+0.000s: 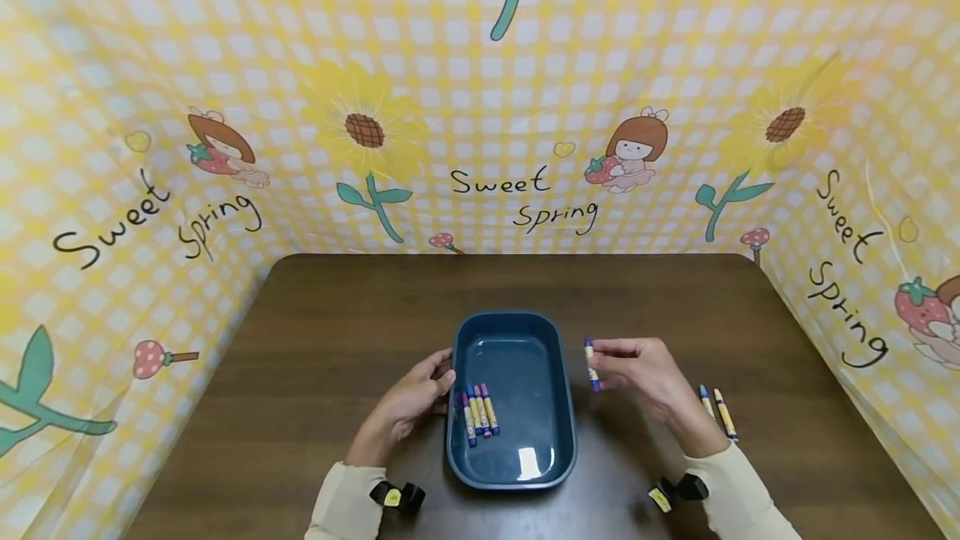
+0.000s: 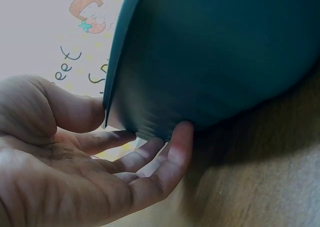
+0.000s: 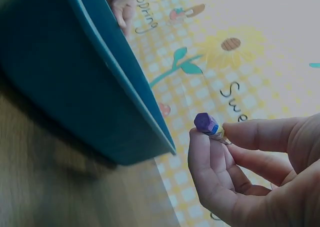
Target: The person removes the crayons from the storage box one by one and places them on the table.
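Observation:
A deep blue plastic tray [image 1: 512, 400] with rounded corners stands on the table. My left hand [image 1: 411, 398] grips its left side, thumb at the rim and fingers against the outer wall, as the left wrist view shows. Just outside the tray's right edge, my right hand [image 1: 651, 377] pinches a crayon [image 1: 590, 363] between thumb and fingertips. In the right wrist view, the crayon's purple end [image 3: 205, 123] points out of the grip, level with the lower corner of the tray. Several crayons [image 1: 480, 411] lie side by side in the tray's left part.
On the table beside my right wrist lie a blue-tipped crayon [image 1: 706, 400], partly hidden by the hand, and a yellowish one [image 1: 725, 415]. The brown wooden table [image 1: 337, 298] meets a yellow checked cloth [image 1: 480, 90] at the back and both sides.

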### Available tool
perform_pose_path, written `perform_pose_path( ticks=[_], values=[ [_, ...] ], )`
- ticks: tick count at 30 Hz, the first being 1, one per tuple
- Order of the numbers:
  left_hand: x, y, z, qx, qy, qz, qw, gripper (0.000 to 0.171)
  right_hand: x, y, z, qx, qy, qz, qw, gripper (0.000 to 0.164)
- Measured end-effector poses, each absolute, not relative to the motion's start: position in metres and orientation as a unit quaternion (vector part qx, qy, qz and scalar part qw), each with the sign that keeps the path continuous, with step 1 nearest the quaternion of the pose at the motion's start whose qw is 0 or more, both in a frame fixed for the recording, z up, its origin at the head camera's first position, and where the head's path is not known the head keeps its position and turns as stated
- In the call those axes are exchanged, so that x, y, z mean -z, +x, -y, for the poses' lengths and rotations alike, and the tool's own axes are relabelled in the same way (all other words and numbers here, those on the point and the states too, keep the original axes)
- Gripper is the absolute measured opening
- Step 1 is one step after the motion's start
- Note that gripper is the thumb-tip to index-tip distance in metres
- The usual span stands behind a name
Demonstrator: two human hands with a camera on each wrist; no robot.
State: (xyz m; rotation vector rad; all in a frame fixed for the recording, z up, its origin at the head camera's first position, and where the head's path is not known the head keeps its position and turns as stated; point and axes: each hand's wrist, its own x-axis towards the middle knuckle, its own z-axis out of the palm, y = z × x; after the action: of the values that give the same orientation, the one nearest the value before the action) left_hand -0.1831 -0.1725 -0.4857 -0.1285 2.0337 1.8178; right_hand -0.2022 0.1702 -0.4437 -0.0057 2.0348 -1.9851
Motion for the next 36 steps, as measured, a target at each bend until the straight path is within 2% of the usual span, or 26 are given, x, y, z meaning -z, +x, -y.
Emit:
perform_pose_path(
  ticks=[11,18,27,36],
  values=[
    [0.489,-0.178,0.172,-0.654,-0.046,-0.728,0.204,0.049,0.447,-0.198,-0.197,0.700,0.014,-0.701,0.134,0.043],
    [0.487,-0.181,0.174,-0.660,-0.048,-0.722,0.200,0.049,0.450,-0.198,-0.212,0.717,0.022,-0.686,0.124,0.024],
    [0.489,-0.180,0.174,-0.655,-0.049,-0.724,0.210,0.049,0.455,-0.193,-0.230,0.718,0.046,-0.684,0.117,0.017],
    [0.486,-0.186,0.171,-0.643,-0.054,-0.734,0.213,0.049,0.456,-0.187,-0.256,0.725,0.062,-0.676,0.112,0.021]
  ],
)
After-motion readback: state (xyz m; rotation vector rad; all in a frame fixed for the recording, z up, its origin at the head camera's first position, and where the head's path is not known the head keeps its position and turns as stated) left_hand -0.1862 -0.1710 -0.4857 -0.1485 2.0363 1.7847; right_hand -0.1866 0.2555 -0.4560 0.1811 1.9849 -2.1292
